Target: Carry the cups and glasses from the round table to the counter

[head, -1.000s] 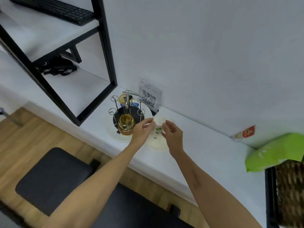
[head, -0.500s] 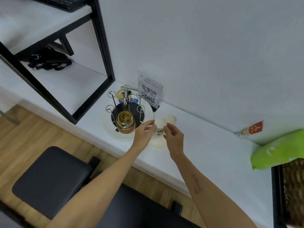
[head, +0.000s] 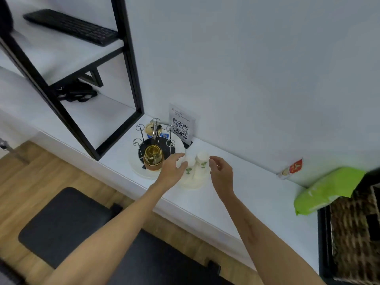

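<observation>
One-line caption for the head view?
Both hands, left hand and right hand, hover open beside two upturned white cups on the counter.

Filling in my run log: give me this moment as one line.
left hand: open, beside cups | right hand: open, beside cups | two white cups: upside down on counter | glass: on rack

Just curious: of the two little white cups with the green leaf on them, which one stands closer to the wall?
The right white cup, beside the right hand. It stands farther back, nearer the QR sign; the left white cup sits closer to the counter's front edge.
</observation>
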